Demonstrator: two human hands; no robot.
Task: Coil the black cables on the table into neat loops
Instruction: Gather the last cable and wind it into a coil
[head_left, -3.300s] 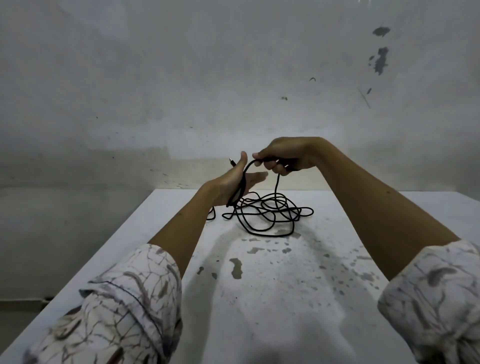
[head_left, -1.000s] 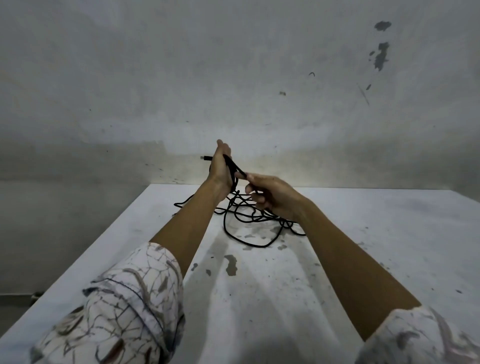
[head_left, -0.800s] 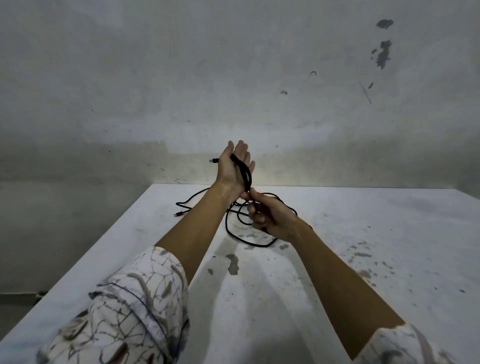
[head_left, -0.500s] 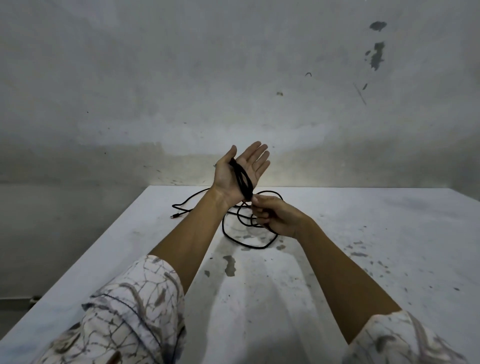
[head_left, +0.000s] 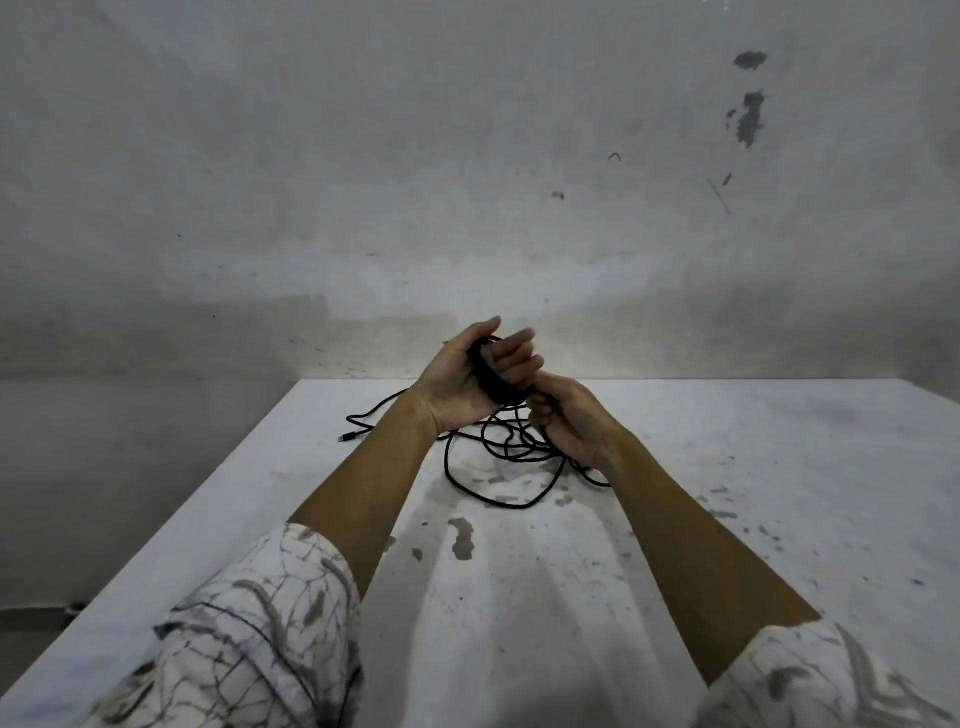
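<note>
Black cable (head_left: 506, 470) lay mostly as a loose tangle on the white desk (head_left: 753, 467), near its far edge; part of it was wound in several turns across the palm of the left hand (head_left: 475, 379), which was raised above the desk with the palm turned up; the grip of that hand was curled round the wound turns, thumb up and fingers (head_left: 511, 353) bent over them; the right hand (head_left: 566, 421) sat just beside it and a little lower, its grip closed in a fist pinching a strand that ran down toward the tangle; one free end with a small plug (head_left: 344, 438) rested on the desk to the left; patterned sleeves (head_left: 260, 634) covered both upper forearms; a stained grey wall (head_left: 467, 156) stood behind the desk.
</note>
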